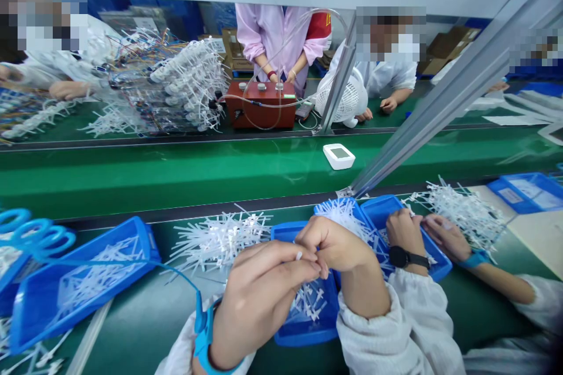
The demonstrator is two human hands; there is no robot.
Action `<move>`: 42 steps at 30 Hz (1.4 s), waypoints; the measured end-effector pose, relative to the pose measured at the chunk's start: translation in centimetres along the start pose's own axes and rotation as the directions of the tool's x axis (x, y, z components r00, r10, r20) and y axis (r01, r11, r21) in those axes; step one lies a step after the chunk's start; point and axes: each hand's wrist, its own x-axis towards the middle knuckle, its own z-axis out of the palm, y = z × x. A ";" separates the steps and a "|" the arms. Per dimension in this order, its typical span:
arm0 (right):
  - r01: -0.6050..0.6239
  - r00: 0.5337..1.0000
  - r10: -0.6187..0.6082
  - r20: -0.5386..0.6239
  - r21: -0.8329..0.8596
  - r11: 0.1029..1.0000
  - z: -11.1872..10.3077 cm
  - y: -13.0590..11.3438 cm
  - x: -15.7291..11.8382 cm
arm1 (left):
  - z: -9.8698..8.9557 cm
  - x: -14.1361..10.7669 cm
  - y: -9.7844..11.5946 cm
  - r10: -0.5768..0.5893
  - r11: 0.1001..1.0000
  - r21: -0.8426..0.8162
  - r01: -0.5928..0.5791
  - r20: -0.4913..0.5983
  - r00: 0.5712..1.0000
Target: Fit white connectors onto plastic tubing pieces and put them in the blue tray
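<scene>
My left hand (pixel 264 287), a blue strap round its wrist, is closed in a pinch above a blue bin (pixel 307 337). A small white plastic piece (pixel 299 255) shows between its fingers. Fingertip to fingertip with it, my right hand (pixel 336 246) is bent down and also closed; its fingers hide what they hold, if anything. White plastic parts with thin stems (pixel 310 302) lie in the bin below. Behind my left hand is a loose heap of similar white stemmed parts (pixel 220 240).
At right, a co-worker's hands (pixel 446 237) work over another blue bin (pixel 440 269). A long blue bin (pixel 33 310) and a coiled blue cord (pixel 39 234) are at left. A metal post (pixel 422 94) slants across the right; a white device (pixel 339 156) sits on the green belt (pixel 197 173).
</scene>
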 end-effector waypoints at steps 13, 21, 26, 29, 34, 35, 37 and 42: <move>0.055 0.998 -0.048 -0.045 0.170 0.984 0.2 -1.3 0.9 | -0.4 -0.3 -0.2 -0.060 0.998 -0.022 0.060 0.014 0.998; 0.161 0.968 -0.106 -0.226 0.240 0.957 1.0 -4.3 1.6 | -1.2 -2.0 -2.1 -0.249 0.955 -0.200 0.217 -0.151 0.957; 0.282 0.796 -0.150 -0.586 0.139 0.949 1.1 -4.5 1.3 | 2.2 -1.4 -2.7 -0.643 0.678 -0.621 0.394 -0.241 0.727; 0.408 0.580 -0.248 -0.776 0.012 0.913 0.9 -4.5 1.2 | 4.5 0.1 -3.0 -0.719 0.569 -0.724 0.391 -0.208 0.663; 0.461 0.477 -0.390 -0.788 -0.154 0.874 0.4 -5.0 0.4 | 6.2 1.9 -3.3 -0.722 0.486 -0.814 0.319 -0.168 0.672; 0.453 0.467 -0.444 -0.765 -0.224 0.863 0.2 -5.2 0.1 | 6.1 2.0 -3.4 -0.732 0.447 -0.834 0.325 -0.132 0.668; 0.448 0.463 -0.559 -0.688 -0.363 0.817 0.1 -5.5 -0.2 | 6.0 1.9 -3.6 -0.757 0.344 -0.870 0.353 -0.035 0.653; 0.425 0.544 -0.626 -0.559 -0.459 0.780 0.0 -5.5 0.3 | 6.8 0.9 -3.9 -0.764 0.180 -0.889 0.421 0.143 0.629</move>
